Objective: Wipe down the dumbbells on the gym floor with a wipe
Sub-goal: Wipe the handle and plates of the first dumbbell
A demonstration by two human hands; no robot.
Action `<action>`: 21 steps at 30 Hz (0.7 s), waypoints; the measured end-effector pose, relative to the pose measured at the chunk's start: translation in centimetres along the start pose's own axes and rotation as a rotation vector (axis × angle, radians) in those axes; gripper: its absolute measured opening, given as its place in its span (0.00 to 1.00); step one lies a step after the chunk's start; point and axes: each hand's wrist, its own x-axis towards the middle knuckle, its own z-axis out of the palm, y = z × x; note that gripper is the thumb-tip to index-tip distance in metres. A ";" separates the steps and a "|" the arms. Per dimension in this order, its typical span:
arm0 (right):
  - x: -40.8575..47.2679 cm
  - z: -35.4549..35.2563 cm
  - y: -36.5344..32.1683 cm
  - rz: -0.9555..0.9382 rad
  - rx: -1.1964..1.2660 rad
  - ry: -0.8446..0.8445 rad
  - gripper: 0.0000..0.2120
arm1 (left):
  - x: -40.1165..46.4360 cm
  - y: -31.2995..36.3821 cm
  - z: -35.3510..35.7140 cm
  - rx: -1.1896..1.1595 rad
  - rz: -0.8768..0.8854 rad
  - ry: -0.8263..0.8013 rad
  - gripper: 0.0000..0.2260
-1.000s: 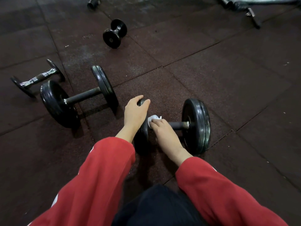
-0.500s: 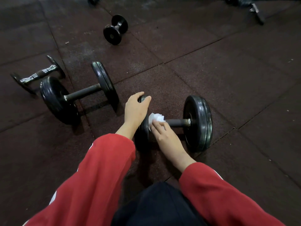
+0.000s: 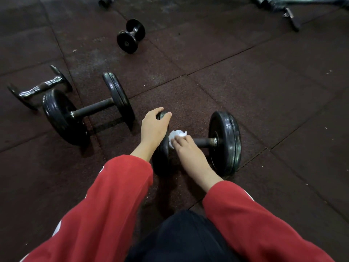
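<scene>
A black dumbbell (image 3: 224, 142) lies on the dark rubber floor right in front of me. My left hand (image 3: 154, 129) grips the top of its left plate, which is mostly hidden behind the hand and wrist. My right hand (image 3: 188, 150) presses a crumpled white wipe (image 3: 174, 135) against the left end of the handle, next to that plate. A second large black dumbbell (image 3: 90, 110) lies to the left. Behind it is a thin chrome-handled dumbbell (image 3: 37, 87). A small black dumbbell (image 3: 130, 35) lies farther back.
Dark rubber floor tiles (image 3: 264, 82) with seams cover the whole area. Metal equipment parts (image 3: 290, 16) sit at the top right, and a dark cylinder end (image 3: 104, 0) shows at the top edge. My dark-trousered knee (image 3: 181, 239) is at the bottom centre.
My right hand with the wipe has shifted slightly along the handle's left end, with more of the wipe showing now. My left hand stays on the left plate.
</scene>
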 end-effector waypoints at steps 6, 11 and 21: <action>-0.2 0.1 0.6 0.176 -0.185 0.048 0.18 | 0.1 0.1 0.0 0.002 -0.004 -0.006 0.20; -0.3 0.1 0.9 0.083 -0.209 0.065 0.19 | -0.1 0.1 0.0 0.000 -0.003 -0.002 0.19; -0.7 -2.3 0.7 0.391 -0.295 0.056 0.23 | -0.2 0.1 -0.1 0.006 -0.002 -0.018 0.20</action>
